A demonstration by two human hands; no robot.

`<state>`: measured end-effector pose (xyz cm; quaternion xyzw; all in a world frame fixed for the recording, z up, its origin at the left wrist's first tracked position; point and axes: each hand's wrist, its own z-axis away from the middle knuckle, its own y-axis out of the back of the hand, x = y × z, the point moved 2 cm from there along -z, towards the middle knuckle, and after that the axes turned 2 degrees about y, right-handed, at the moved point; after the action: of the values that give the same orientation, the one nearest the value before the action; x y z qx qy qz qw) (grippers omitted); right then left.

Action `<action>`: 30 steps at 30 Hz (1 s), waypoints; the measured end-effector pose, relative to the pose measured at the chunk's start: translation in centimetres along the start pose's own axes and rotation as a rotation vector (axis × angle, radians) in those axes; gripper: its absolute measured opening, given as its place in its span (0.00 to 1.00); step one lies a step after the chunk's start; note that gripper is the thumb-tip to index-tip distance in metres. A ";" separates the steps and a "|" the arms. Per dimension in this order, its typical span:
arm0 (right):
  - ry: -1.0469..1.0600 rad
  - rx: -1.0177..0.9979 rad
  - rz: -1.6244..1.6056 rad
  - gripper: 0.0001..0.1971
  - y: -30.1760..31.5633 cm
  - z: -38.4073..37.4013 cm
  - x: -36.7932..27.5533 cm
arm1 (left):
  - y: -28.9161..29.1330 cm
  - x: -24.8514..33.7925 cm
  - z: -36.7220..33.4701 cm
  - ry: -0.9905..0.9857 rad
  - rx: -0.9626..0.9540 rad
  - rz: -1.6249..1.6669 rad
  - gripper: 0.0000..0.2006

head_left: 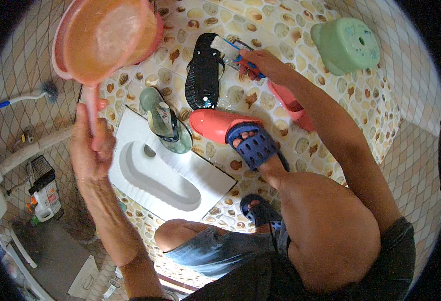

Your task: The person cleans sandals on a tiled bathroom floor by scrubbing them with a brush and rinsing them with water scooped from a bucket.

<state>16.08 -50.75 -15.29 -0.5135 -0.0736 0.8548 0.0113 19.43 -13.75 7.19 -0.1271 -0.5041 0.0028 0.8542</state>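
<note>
My left hand (91, 150) is closed round the handle of a pink dipper (105, 35), raised at the upper left. Something pink shows behind the dipper's right side, mostly hidden. In my right hand (268, 65) is a blue scrub brush (225, 47) with pale bristles, its head at the upper right edge of a black flip-flop (204, 70). That flip-flop looks wet and lies on the tiles. To its lower left, a green flip-flop (178, 135) with a dark strap overlaps the squat toilet's edge. One red slipper (210, 124) lies by my foot; another (300, 116) is partly behind my right forearm.
A white squat toilet (200, 173) is set in the shell-patterned floor. A green stool (343, 45) stands at the upper right. A toilet brush (20, 98), a pipe (35, 148) and a rack with bottles (45, 195) line the left wall. My feet wear blue clogs (253, 145).
</note>
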 end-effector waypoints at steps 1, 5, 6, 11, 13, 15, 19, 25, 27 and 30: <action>0.020 -0.006 0.045 0.27 0.2 -0.5 0.5 | -0.7 -1.0 0.3 0.018 0.013 -0.055 0.23; -0.004 -0.061 0.101 0.29 0.9 -1.1 2.1 | -2.9 -5.3 0.5 0.108 0.066 -0.395 0.23; -0.002 -0.068 0.095 0.29 0.2 -0.9 2.1 | -3.4 -6.2 0.6 0.121 0.079 -0.449 0.23; 0.010 -0.069 -0.007 0.28 -0.5 -0.1 2.4 | -3.9 -10.1 -0.4 0.117 0.088 -0.504 0.22; -0.005 -0.111 -0.066 0.28 -0.1 0.1 2.8 | -4.2 -10.8 -0.7 0.137 0.089 -0.464 0.22; -0.020 -0.156 -0.127 0.28 0.3 0.4 3.0 | -4.5 -11.1 -1.1 0.135 0.104 -0.482 0.23; -0.112 -0.124 -0.093 0.26 0.3 1.1 2.5 | -3.9 -11.8 -1.8 0.123 0.115 -0.472 0.23; -0.130 -0.121 -0.156 0.25 0.9 1.0 3.4 | -3.9 -12.6 -2.5 0.048 0.130 -0.541 0.23; -0.123 -0.122 -0.181 0.24 1.1 0.7 3.7 | -4.1 -12.8 -2.7 0.036 0.136 -0.557 0.24; -0.155 -0.132 -0.237 0.24 0.9 0.5 3.8 | -4.1 -12.9 -2.4 0.034 0.136 -0.680 0.23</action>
<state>13.83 -51.32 -18.53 -0.4334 -0.1904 0.8779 0.0723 14.63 -19.95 -4.09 0.1051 -0.5021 -0.2503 0.8211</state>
